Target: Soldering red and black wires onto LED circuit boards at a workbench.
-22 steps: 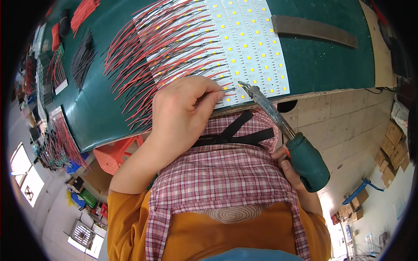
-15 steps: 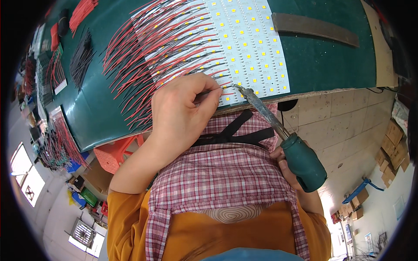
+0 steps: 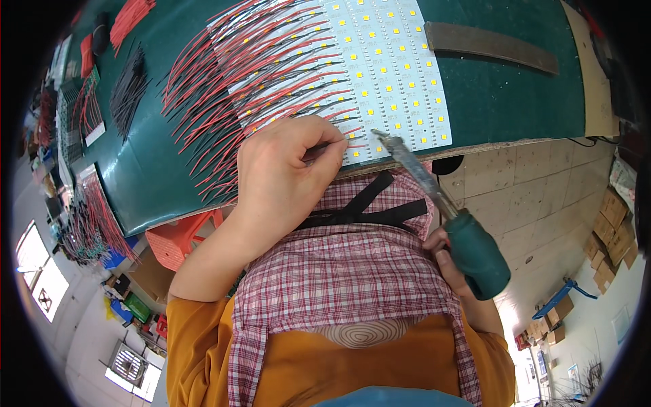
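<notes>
My left hand (image 3: pixel 288 169) rests at the near edge of a white LED panel (image 3: pixel 380 61) and pinches a thin wire (image 3: pixel 346 144) against the board. Many red and black wires (image 3: pixel 237 81) fan out from the panel's left side. My right hand (image 3: pixel 451 261) grips the green handle of a soldering iron (image 3: pixel 441 203). Its metal tip points at the panel's near edge, just right of the pinched wire.
The panel lies on a dark green workbench (image 3: pixel 502 102) with a grey metal bar (image 3: pixel 491 44) at the far right. Bundles of red and black wires (image 3: pixel 129 88) lie at the left. An orange stool (image 3: pixel 180 241) stands below the bench; cardboard boxes (image 3: pixel 614 230) are on the floor at right.
The soldering iron's tip has shifted slightly toward the pinched wire at the panel edge. My left hand stays almost still on the board.
</notes>
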The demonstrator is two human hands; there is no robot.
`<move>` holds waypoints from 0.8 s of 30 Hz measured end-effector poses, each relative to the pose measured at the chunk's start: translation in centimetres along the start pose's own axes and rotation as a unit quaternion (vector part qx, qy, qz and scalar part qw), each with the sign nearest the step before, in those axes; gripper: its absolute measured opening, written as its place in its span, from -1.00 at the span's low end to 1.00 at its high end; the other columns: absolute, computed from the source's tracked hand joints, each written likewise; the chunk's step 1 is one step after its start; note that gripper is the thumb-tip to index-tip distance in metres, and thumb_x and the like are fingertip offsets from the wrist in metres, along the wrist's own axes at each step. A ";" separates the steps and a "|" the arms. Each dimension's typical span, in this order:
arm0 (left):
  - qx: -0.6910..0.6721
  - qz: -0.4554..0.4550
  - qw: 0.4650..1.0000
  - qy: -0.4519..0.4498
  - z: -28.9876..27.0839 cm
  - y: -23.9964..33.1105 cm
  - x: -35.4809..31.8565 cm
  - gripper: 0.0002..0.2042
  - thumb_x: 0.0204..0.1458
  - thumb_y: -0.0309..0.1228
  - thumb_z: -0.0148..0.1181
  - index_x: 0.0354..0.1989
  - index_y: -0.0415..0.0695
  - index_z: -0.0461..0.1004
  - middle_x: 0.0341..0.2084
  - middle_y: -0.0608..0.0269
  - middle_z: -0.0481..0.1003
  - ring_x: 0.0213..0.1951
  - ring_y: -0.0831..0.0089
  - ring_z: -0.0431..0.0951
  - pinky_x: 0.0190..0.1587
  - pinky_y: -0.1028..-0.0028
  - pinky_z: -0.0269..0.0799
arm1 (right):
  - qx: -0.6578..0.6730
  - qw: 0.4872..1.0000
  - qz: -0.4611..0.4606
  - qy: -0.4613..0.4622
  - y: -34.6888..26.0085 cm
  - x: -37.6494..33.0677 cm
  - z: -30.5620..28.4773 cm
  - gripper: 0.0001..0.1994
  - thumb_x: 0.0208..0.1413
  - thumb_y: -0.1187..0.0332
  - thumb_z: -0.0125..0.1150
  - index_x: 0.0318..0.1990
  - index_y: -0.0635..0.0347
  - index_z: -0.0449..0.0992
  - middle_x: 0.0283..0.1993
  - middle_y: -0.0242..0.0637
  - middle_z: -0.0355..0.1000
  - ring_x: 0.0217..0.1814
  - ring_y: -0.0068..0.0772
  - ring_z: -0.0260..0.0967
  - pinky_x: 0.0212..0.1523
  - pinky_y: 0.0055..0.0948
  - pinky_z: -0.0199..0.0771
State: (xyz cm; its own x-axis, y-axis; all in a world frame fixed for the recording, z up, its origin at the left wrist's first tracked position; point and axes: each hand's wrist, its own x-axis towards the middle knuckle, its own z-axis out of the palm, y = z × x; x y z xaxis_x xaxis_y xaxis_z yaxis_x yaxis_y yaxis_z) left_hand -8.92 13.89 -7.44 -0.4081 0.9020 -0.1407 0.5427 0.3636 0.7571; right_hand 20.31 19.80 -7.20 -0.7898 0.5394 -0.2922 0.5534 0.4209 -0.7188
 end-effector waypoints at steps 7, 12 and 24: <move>-0.005 -0.003 1.000 0.011 0.1 -0.1 0.1 -0.95 -0.06 -0.45 0.30 -0.48 -0.13 0.57 -0.53 0.17 0.57 -0.46 0.20 0.57 -0.40 0.31 0.44 | 0.061 0.996 0.043 0.038 0.4 -0.1 0.8 -0.81 -0.15 0.41 0.33 -0.30 -0.07 0.63 -0.38 -0.42 0.57 -0.31 -0.29 0.52 -0.30 -0.36 0.54; 0.019 0.009 1.000 0.004 0.1 -0.2 -0.1 -0.94 -0.04 -0.58 0.31 -0.39 -0.25 0.58 -0.53 0.21 0.57 -0.47 0.50 0.56 -0.36 0.53 0.45 | 0.073 0.994 0.046 -0.063 0.6 0.3 -0.2 -0.70 0.15 0.43 0.19 0.03 0.23 0.40 -0.28 -0.20 0.51 -0.29 -0.40 0.45 -0.17 -0.38 0.48; 0.042 0.026 0.999 0.017 0.7 -0.4 -0.3 -0.94 -0.05 -0.56 0.32 -0.41 -0.23 0.57 -0.52 0.22 0.57 -0.47 0.47 0.57 -0.37 0.53 0.44 | 0.056 0.996 0.037 0.056 0.1 0.2 1.0 -0.79 -0.18 0.41 0.33 -0.29 -0.07 0.60 -0.38 -0.45 0.56 -0.37 -0.31 0.53 -0.33 -0.32 0.53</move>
State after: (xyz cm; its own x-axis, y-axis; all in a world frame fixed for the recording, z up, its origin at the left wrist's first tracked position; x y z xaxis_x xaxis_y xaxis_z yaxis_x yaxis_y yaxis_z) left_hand -8.49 13.60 -8.11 -0.4016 0.9124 -0.0790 0.6226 0.3353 0.7070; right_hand 19.97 19.22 -7.94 -0.7104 0.6459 -0.2796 0.5706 0.2960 -0.7660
